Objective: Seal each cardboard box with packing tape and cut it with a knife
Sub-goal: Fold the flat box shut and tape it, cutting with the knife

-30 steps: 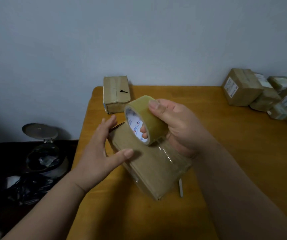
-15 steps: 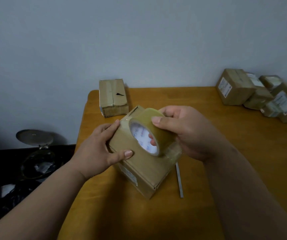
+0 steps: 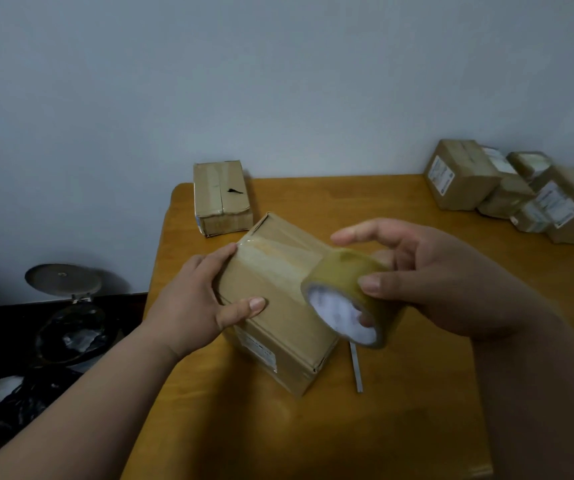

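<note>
A brown cardboard box (image 3: 278, 327) sits on the wooden table (image 3: 399, 427), turned cornerwise to me. My left hand (image 3: 202, 299) grips its left end, thumb on top and fingers round the far edge. My right hand (image 3: 427, 278) holds a roll of clear packing tape (image 3: 344, 296) at the box's right edge, thumb on the roll's outside and a finger inside its white core. A strip of tape runs from the roll back across the box's top. A thin grey knife (image 3: 356, 370) lies on the table just right of the box, partly hidden behind it.
A second cardboard box (image 3: 221, 197) stands at the table's far left corner. Several labelled boxes (image 3: 507, 188) are piled at the far right. Left of the table, on the dark floor, is a bin with a raised lid (image 3: 63, 282) and black bags.
My right hand has drawn the roll from the middle of the box's top to its right edge, laying tape along the top. My left hand has kept its hold on the box's left end.
</note>
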`<act>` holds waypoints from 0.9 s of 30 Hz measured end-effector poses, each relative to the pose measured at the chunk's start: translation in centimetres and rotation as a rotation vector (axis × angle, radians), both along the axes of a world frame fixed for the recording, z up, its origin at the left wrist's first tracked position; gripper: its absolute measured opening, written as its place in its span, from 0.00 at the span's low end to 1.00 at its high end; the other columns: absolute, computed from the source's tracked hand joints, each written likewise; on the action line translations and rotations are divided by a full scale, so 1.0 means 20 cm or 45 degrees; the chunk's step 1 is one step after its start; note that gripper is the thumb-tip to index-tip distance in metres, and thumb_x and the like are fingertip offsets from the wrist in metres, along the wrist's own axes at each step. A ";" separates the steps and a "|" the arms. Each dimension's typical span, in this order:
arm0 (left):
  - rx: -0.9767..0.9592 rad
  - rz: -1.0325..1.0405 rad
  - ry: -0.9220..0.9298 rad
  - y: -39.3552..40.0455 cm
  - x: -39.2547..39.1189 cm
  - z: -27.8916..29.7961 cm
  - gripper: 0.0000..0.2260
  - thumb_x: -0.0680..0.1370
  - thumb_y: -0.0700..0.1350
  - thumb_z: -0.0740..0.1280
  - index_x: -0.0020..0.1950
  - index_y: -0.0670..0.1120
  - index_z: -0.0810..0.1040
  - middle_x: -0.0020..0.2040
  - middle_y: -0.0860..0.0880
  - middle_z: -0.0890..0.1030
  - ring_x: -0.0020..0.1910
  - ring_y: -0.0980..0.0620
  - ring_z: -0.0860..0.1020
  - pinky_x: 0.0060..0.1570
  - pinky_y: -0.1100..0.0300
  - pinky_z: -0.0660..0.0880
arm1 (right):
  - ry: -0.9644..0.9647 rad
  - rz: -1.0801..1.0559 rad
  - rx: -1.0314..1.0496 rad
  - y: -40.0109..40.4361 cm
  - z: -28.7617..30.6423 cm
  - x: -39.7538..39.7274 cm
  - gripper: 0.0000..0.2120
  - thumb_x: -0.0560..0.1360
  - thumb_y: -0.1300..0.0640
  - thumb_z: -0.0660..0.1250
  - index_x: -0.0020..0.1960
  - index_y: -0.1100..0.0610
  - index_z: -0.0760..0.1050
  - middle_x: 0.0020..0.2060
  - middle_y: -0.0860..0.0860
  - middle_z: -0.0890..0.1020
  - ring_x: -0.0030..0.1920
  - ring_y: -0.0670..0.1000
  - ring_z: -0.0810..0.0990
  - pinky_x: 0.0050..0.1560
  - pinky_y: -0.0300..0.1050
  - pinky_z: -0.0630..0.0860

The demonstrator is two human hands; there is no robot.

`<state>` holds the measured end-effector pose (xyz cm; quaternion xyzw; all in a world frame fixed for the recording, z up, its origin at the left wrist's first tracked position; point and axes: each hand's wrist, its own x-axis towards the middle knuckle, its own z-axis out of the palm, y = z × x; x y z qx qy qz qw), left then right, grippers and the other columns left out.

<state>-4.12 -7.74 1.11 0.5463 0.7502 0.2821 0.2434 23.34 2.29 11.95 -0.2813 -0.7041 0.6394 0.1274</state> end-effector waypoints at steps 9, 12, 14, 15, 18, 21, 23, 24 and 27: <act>-0.008 0.031 -0.012 0.00 0.02 -0.01 0.51 0.57 0.76 0.65 0.77 0.60 0.58 0.62 0.57 0.66 0.60 0.54 0.69 0.55 0.57 0.70 | -0.546 0.076 0.389 -0.02 0.03 0.18 0.11 0.69 0.37 0.65 0.52 0.33 0.74 0.29 0.45 0.75 0.30 0.43 0.72 0.30 0.35 0.70; -0.007 0.043 -0.028 0.00 0.02 -0.02 0.51 0.57 0.76 0.66 0.77 0.60 0.58 0.62 0.56 0.66 0.60 0.54 0.69 0.55 0.57 0.70 | -0.591 0.059 0.350 -0.03 -0.05 0.19 0.06 0.74 0.43 0.67 0.50 0.34 0.74 0.30 0.45 0.75 0.31 0.43 0.72 0.34 0.40 0.70; -0.010 0.039 -0.016 0.00 0.03 -0.02 0.51 0.57 0.76 0.65 0.77 0.61 0.57 0.62 0.57 0.65 0.60 0.54 0.68 0.55 0.56 0.70 | -0.629 0.049 0.313 -0.03 -0.11 0.18 0.06 0.76 0.46 0.67 0.48 0.34 0.74 0.32 0.45 0.74 0.33 0.44 0.72 0.35 0.42 0.69; -0.010 0.042 -0.011 0.00 0.03 -0.02 0.51 0.57 0.76 0.65 0.77 0.61 0.57 0.62 0.57 0.64 0.60 0.53 0.68 0.55 0.56 0.70 | -0.632 0.042 0.296 -0.03 -0.14 0.18 0.06 0.76 0.47 0.68 0.48 0.35 0.74 0.33 0.46 0.74 0.34 0.45 0.72 0.36 0.42 0.70; -0.021 0.034 0.007 0.00 0.02 -0.02 0.49 0.57 0.76 0.64 0.76 0.65 0.56 0.61 0.55 0.65 0.59 0.52 0.69 0.54 0.57 0.70 | -0.607 0.006 0.255 -0.01 -0.18 0.18 0.06 0.77 0.49 0.68 0.49 0.38 0.73 0.33 0.47 0.75 0.35 0.46 0.73 0.37 0.44 0.71; -0.088 -0.059 0.053 0.00 0.02 0.00 0.46 0.59 0.76 0.62 0.76 0.69 0.53 0.64 0.52 0.64 0.60 0.50 0.70 0.56 0.58 0.70 | -0.558 -0.042 0.254 0.00 -0.23 0.18 0.06 0.77 0.51 0.67 0.50 0.41 0.72 0.30 0.45 0.75 0.33 0.44 0.73 0.37 0.43 0.71; -0.135 -0.124 0.140 0.01 0.01 0.03 0.47 0.61 0.78 0.59 0.77 0.66 0.52 0.72 0.52 0.59 0.67 0.47 0.67 0.64 0.55 0.70 | -0.497 -0.057 0.246 0.01 -0.25 0.18 0.06 0.76 0.50 0.68 0.49 0.40 0.72 0.31 0.46 0.76 0.34 0.45 0.75 0.38 0.44 0.72; -0.146 -0.162 0.248 0.02 0.01 0.05 0.48 0.61 0.81 0.56 0.78 0.64 0.51 0.76 0.53 0.54 0.72 0.46 0.64 0.68 0.51 0.68 | -0.461 -0.071 0.224 0.01 -0.26 0.18 0.07 0.75 0.48 0.68 0.49 0.39 0.72 0.32 0.47 0.77 0.35 0.46 0.76 0.38 0.45 0.73; -0.177 -0.261 0.562 0.05 0.07 0.07 0.57 0.58 0.85 0.47 0.80 0.54 0.44 0.80 0.57 0.43 0.78 0.46 0.53 0.74 0.42 0.59 | -0.317 -0.185 0.078 0.01 -0.33 0.22 0.17 0.65 0.43 0.72 0.52 0.42 0.74 0.32 0.46 0.78 0.35 0.45 0.76 0.38 0.43 0.71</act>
